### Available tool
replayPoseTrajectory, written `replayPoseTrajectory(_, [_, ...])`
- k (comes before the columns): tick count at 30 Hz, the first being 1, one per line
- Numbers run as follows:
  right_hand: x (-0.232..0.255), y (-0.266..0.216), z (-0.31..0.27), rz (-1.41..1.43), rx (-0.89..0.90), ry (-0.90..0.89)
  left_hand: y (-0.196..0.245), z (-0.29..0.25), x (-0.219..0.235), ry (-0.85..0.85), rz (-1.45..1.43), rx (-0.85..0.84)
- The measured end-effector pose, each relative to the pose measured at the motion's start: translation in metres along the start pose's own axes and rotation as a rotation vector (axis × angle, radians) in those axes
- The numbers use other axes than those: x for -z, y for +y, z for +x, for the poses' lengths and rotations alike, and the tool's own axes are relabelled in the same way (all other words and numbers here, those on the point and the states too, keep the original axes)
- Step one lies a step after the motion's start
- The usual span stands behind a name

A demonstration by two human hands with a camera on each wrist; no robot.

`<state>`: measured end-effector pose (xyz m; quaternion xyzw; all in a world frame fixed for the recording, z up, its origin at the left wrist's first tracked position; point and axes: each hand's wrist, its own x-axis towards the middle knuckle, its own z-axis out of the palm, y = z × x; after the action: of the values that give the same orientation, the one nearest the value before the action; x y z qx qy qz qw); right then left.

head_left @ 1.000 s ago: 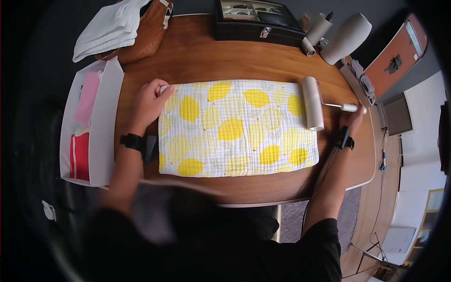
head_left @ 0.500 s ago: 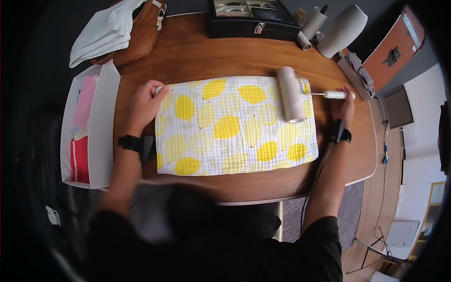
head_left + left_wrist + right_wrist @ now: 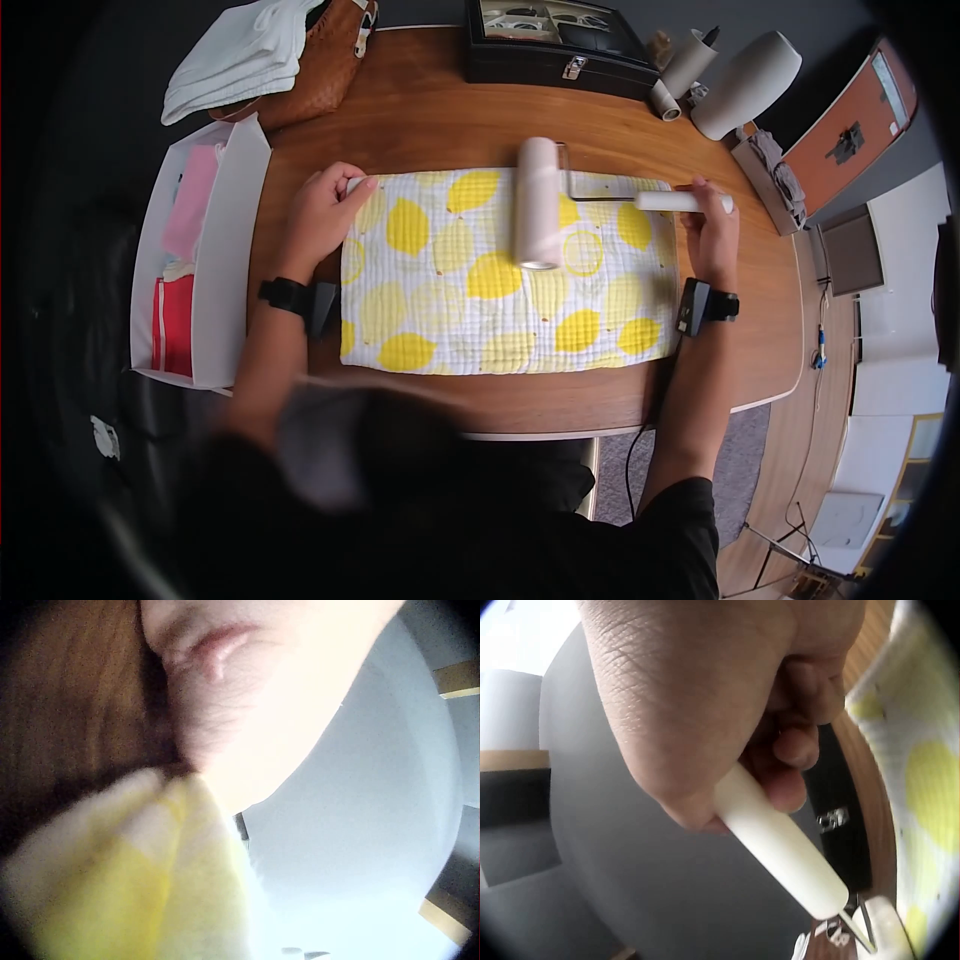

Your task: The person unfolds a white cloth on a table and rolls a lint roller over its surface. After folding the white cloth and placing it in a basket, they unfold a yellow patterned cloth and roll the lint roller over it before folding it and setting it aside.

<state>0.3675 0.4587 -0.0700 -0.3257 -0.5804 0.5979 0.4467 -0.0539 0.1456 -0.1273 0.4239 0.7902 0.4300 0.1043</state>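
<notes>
A folded white cloth with yellow lemons (image 3: 492, 276) lies flat on the wooden table. At its upper left corner my left hand (image 3: 325, 215) pinches the fabric between thumb and fingers; the left wrist view shows the cloth (image 3: 165, 877) gathered under the thumb. My right hand (image 3: 712, 240) grips the white handle of a lint roller (image 3: 538, 205) from the right side. The roller's pale cylinder stands over the upper middle of the cloth, its far end past the top edge. In the right wrist view, fingers (image 3: 799, 750) curl round the handle (image 3: 780, 844).
A white box (image 3: 225, 300) with folded pink and red fabric stands at the left. Behind are a brown woven bag (image 3: 320, 70) with white cloths (image 3: 240, 60), a black glasses case (image 3: 560, 65) and a pale vase (image 3: 750, 85). A small box (image 3: 765, 185) with grey fabric sits at the right.
My right hand has moved left, carrying the lint roller from the cloth's right edge to its upper middle. The left hand stays at the upper left corner.
</notes>
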Motion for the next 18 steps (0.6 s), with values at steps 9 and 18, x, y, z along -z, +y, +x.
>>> replayPoseTrajectory(9, [-0.084,-0.008,-0.045,0.014,-0.155,-0.154,0.003,0.000,0.002,-0.016,0.021,0.012])
replayPoseTrajectory(18, [0.064,0.009,0.025,0.327,0.041,0.459,0.016,-0.004,0.005,0.020,0.015,-0.018])
